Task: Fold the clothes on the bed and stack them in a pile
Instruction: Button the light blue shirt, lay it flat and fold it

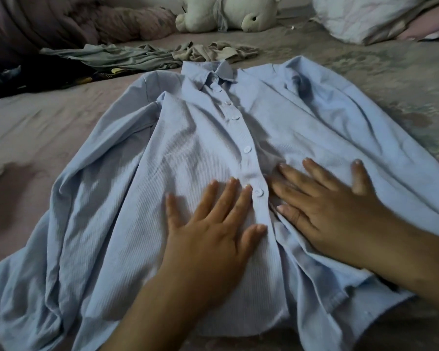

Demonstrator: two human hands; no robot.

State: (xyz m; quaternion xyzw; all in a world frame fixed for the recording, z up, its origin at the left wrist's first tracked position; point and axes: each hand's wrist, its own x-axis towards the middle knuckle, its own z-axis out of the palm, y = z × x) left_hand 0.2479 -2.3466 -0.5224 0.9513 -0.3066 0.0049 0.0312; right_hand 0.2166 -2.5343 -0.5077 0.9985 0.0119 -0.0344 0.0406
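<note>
Bed (36, 127): pinkish cover serving as the work surface; it carries every item below.
Shirt (188, 153): light blue, buttoned, laid front-up in the middle of the bed with its collar away from the person; sleeves spread to either side and still creased, so it appears to be in the flattening step, no fold yet made.
Unfolded clothes (127, 55): grey, beige and dark pieces heaped beyond the collar, toward the left, evidently awaiting their turn; no finished pile is visible.
Pillow (360, 16) and soft toy (228, 13): at the far edge, well apart from the shirt.
Right hand (335, 211): fingers spread flat on the shirt, just right of the button strip, pressing rather than pinching.
Left hand (213, 239): likewise flat and spread, just left of the strip; the pair likely smooths outward.
</note>
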